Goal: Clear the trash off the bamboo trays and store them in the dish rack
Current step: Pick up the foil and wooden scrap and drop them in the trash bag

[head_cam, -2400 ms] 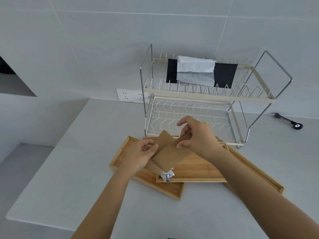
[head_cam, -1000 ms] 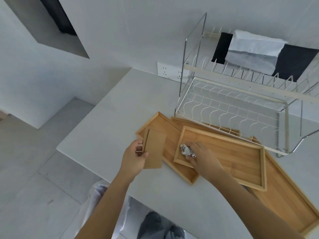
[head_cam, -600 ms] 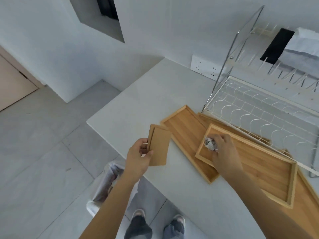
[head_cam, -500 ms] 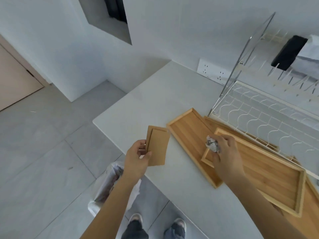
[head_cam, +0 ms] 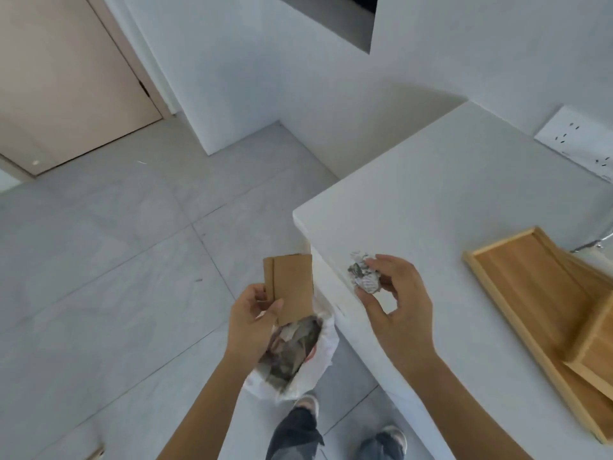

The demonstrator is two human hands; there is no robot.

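1. Counter [head_cam: 464,200], right: bamboo trays [head_cam: 544,293] stacked at far right edge of view, look clear of trash; dish rack barely in view, trays not yet racked.
2. Trash bag [head_cam: 298,353] on floor, near counter edge, open.
3. Left hand [head_cam: 252,320]: grip pinching cardboard piece [head_cam: 292,287] over bag.
4. Right hand [head_cam: 398,307]: grip closed on foil wad [head_cam: 363,277], above counter edge. Est. trash drop pending, then racking.

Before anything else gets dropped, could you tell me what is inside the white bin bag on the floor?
The white bin bag holds crumpled grey-white scraps; the left hand and cardboard piece cover its far side.
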